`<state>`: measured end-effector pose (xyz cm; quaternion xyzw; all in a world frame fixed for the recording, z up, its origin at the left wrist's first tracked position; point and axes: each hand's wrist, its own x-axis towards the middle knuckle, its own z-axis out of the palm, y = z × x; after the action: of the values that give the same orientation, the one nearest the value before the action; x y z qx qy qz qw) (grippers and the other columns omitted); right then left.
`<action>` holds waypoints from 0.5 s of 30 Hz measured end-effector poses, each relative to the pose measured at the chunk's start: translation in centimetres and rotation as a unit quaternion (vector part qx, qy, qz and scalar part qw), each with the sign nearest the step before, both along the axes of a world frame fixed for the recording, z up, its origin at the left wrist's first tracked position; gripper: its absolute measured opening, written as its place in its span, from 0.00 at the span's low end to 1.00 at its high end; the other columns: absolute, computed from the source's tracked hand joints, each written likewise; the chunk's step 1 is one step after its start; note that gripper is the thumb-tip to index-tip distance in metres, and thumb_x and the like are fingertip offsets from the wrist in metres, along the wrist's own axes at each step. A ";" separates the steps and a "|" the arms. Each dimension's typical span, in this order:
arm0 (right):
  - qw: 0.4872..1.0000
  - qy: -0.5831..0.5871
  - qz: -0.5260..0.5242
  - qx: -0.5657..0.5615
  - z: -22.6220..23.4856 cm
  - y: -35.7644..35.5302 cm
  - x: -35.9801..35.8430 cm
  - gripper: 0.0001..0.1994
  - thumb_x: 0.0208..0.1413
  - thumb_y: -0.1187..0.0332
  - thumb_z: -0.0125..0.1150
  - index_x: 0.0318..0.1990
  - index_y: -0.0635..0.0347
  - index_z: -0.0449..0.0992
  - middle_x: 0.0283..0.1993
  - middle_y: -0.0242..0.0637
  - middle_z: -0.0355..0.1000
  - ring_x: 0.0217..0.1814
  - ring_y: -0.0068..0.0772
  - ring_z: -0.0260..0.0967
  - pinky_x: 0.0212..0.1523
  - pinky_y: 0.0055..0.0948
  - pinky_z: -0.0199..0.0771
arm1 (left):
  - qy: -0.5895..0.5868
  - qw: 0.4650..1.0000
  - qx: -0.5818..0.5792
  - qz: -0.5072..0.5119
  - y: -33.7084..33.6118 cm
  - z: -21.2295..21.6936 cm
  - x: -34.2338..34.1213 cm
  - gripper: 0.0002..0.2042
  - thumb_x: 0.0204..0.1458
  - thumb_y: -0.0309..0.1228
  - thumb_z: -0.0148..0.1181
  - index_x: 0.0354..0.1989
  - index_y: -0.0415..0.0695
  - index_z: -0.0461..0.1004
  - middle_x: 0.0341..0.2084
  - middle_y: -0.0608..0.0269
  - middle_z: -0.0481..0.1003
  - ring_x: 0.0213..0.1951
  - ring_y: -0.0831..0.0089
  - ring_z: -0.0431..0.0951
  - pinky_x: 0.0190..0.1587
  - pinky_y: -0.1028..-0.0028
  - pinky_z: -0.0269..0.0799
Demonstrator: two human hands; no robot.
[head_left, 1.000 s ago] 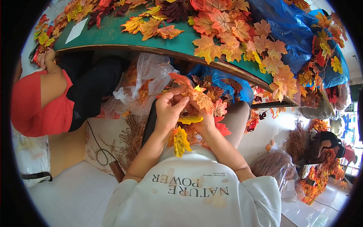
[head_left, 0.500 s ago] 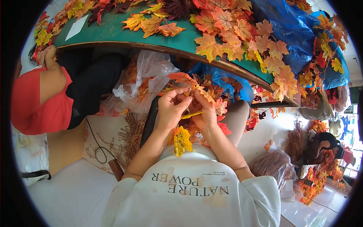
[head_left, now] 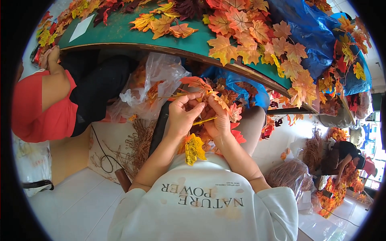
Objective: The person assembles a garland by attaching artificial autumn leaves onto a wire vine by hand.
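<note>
Above my lap, my left hand (head_left: 184, 113) and my right hand (head_left: 216, 117) meet around an artificial maple leaf garland. Both are closed, fingertips pinching its stem between them; the exact grip point is hidden by the fingers. Orange-red leaves (head_left: 196, 83) stick up beyond the fingertips. A yellow maple leaf (head_left: 194, 150) hangs below my left hand, in front of my shirt. More leaves of the garland, coral and red (head_left: 238, 137), show beside and beneath my right hand.
A green-topped table (head_left: 116, 34) ahead bears maple leaves (head_left: 237, 24) and blue plastic (head_left: 309, 36). Beneath it is a clear plastic bag (head_left: 155, 76). Brown stems (head_left: 140, 140) lie at left. A co-worker in red (head_left: 44, 106) sits left; another person (head_left: 343, 154) bends over leaves far right.
My hands and the garland hold nearly the same place. At far right, the person in black has shifted and reaches an arm down toward the leaves.
</note>
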<state>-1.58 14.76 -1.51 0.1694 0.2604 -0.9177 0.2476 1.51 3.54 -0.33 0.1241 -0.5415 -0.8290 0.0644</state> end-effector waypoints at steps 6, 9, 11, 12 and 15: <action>1.000 0.007 -0.008 0.009 0.5 0.0 0.3 0.09 0.51 0.70 0.61 0.41 0.57 0.73 0.38 0.31 0.73 0.41 0.24 0.71 0.43 0.21 0.71 | 0.002 1.000 -0.002 0.000 0.0 -0.1 0.0 0.14 0.46 0.15 0.58 0.43 0.34 0.72 0.32 0.63 0.76 0.32 0.82 0.74 0.38 0.84 0.69; 1.000 0.006 -0.011 0.015 0.0 0.1 0.3 0.10 0.51 0.71 0.62 0.41 0.56 0.72 0.38 0.30 0.73 0.42 0.23 0.70 0.44 0.22 0.70 | 0.005 1.000 -0.004 0.003 0.0 -0.2 -0.1 0.14 0.46 0.15 0.58 0.43 0.34 0.72 0.32 0.62 0.76 0.32 0.82 0.74 0.38 0.84 0.69; 1.000 0.006 -0.014 0.015 -0.5 0.1 0.3 0.10 0.51 0.71 0.62 0.41 0.55 0.72 0.39 0.29 0.72 0.43 0.23 0.69 0.45 0.22 0.70 | 0.005 1.000 -0.006 0.003 0.0 -0.1 -0.1 0.14 0.46 0.15 0.58 0.43 0.33 0.72 0.32 0.62 0.76 0.32 0.81 0.74 0.38 0.84 0.69; 1.000 0.010 -0.009 0.018 -0.6 0.0 0.3 0.10 0.51 0.71 0.62 0.41 0.55 0.72 0.40 0.29 0.72 0.43 0.24 0.69 0.45 0.23 0.70 | 0.007 1.000 0.001 0.003 0.0 -0.1 -0.1 0.14 0.46 0.15 0.58 0.44 0.34 0.72 0.32 0.62 0.76 0.33 0.82 0.74 0.39 0.84 0.69; 0.999 0.031 -0.018 0.031 -0.4 -0.1 0.4 0.11 0.50 0.72 0.62 0.41 0.55 0.71 0.41 0.29 0.71 0.43 0.24 0.69 0.45 0.24 0.70 | 0.006 1.000 0.002 -0.001 -0.2 -0.3 -0.1 0.14 0.46 0.15 0.57 0.44 0.34 0.72 0.32 0.63 0.76 0.33 0.82 0.74 0.39 0.84 0.69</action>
<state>-1.22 14.66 -1.90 0.1533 0.2932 -0.9182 0.2179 1.44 3.36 -0.62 0.1188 -0.5398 -0.8307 0.0669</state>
